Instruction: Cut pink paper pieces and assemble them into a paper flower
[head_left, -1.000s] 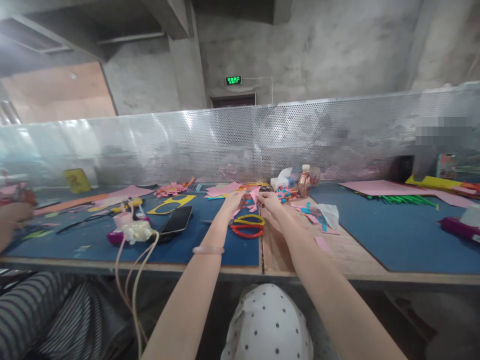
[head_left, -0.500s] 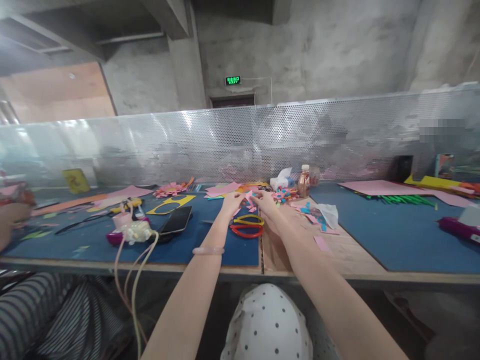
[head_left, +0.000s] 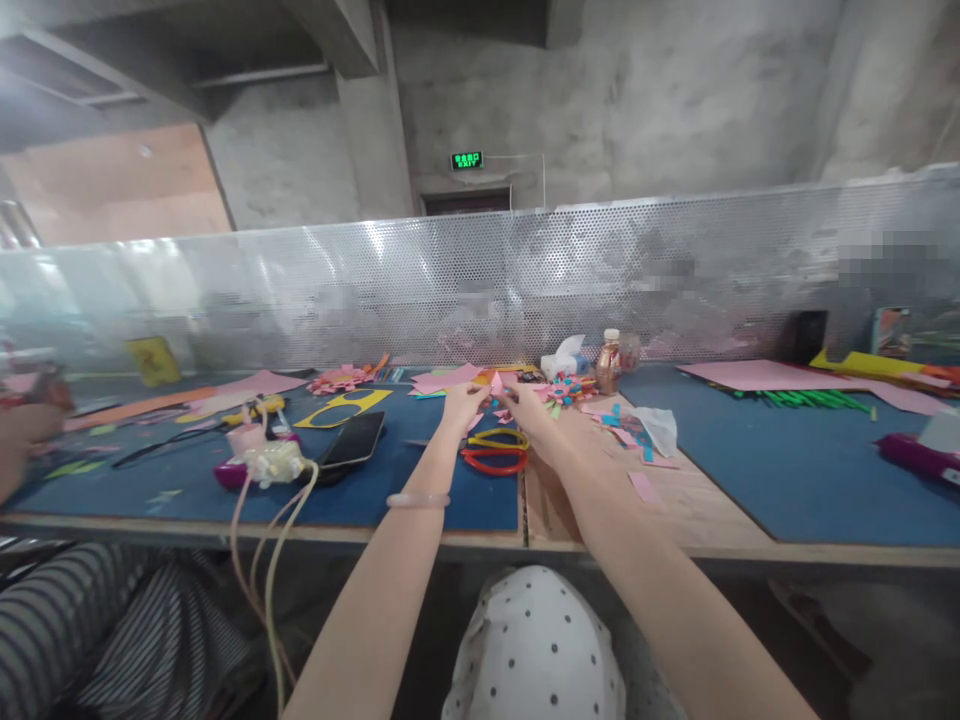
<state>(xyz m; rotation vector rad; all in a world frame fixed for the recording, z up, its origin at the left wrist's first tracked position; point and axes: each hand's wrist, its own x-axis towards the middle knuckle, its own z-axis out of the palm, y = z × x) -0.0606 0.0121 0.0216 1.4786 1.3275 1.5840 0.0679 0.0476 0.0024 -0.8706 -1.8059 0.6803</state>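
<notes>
At the far middle of the table, my left hand (head_left: 463,404) and my right hand (head_left: 527,408) face each other, fingertips close together. A small pink paper piece (head_left: 496,384) stands between them, pinched by the fingers of both, with its pointed tip upward. Small pink and blue scraps lie just below the fingertips. Scissors with one yellow and one red handle loop (head_left: 495,462) rest on the blue mat near my wrists, blades toward the left. Beyond my right hand lies a colourful paper flower (head_left: 568,391).
A phone (head_left: 355,440), a purple tool with cream cords and a yellow cut-out sheet (head_left: 345,407) lie left. Behind stand a tissue pack (head_left: 564,361) and a bottle (head_left: 608,362). Pink sheets (head_left: 757,375) and green strips lie right. Another person's hand (head_left: 26,440) is at far left.
The pink paper piece between my fingertips has turned and now points more upward. My hands have barely shifted; the things on the table stay where they were.
</notes>
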